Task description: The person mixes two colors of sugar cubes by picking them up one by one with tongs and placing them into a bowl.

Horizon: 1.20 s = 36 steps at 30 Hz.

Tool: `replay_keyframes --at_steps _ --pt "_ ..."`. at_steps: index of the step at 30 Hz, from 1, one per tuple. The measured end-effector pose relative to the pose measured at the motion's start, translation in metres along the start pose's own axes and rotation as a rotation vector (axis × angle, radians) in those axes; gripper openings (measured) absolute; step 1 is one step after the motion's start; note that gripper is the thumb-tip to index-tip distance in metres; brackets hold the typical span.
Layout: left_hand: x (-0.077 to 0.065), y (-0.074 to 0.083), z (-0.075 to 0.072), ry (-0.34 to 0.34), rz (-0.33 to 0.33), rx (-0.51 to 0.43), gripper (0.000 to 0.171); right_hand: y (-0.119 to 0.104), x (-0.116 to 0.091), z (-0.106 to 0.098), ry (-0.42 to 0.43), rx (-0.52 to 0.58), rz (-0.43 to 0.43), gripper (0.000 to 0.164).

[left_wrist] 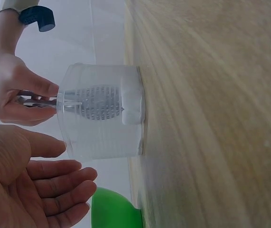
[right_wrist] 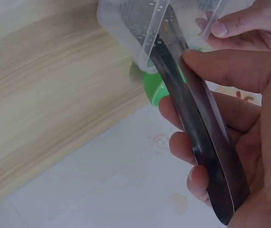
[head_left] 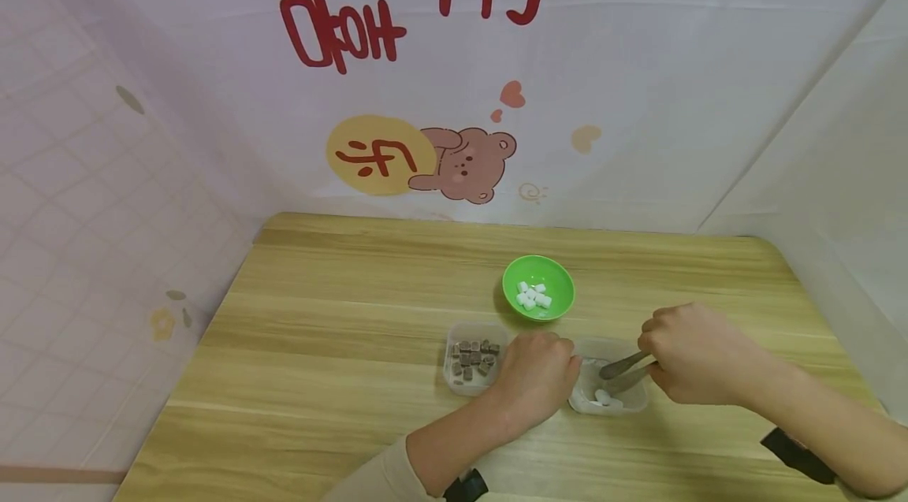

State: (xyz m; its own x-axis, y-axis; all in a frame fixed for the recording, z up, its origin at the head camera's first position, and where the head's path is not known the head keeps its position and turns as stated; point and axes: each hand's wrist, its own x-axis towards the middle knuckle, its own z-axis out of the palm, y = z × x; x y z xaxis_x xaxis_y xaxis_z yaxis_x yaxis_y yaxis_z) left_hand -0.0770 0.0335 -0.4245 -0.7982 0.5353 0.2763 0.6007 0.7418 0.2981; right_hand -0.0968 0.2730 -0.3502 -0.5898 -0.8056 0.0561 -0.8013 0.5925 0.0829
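My right hand (head_left: 691,356) holds metal tongs (right_wrist: 197,123), thumb on one arm and fingers round the other. Their perforated heads reach down into a clear plastic box (left_wrist: 102,147), close over small white pieces (head_left: 603,398) at the bottom. Beside that box's left side is my left hand (head_left: 539,376). Its thumb tip meets the rim in the left wrist view, while the other fingers, loosely bent, lie alongside the wall. Behind the boxes stands a green bowl (head_left: 558,285) with several white marshmallow-like pieces (head_left: 532,295) in it.
A second clear box (head_left: 464,327) with several brown cubes (head_left: 471,358) stands left of my left hand, partly covered by it. All of it is on a wood-grain table (head_left: 319,297). Printed white cloth (head_left: 603,92) hangs behind and at both sides.
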Motion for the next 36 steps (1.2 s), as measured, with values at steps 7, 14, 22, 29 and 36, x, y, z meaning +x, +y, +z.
replay_keyframes --at_steps 7,14,22,29,36 --pt "0.000 -0.001 0.000 -0.022 -0.008 0.003 0.043 0.012 -0.015 0.002 0.150 0.071 0.057 0.030" --pt "0.000 0.000 0.001 -0.014 -0.008 0.010 0.041 0.021 -0.032 -0.004 0.331 0.102 0.098 0.018" --pt "0.000 -0.001 0.002 -0.009 -0.007 0.003 0.044 0.025 -0.027 -0.008 0.501 0.148 0.193 0.035" --pt "-0.001 -0.001 0.000 -0.030 -0.019 0.009 0.043 0.028 -0.009 0.008 0.492 0.212 0.424 0.026" --pt "0.000 0.001 -0.001 -0.050 -0.028 0.027 0.038 0.030 0.012 0.039 0.497 0.278 0.442 0.019"
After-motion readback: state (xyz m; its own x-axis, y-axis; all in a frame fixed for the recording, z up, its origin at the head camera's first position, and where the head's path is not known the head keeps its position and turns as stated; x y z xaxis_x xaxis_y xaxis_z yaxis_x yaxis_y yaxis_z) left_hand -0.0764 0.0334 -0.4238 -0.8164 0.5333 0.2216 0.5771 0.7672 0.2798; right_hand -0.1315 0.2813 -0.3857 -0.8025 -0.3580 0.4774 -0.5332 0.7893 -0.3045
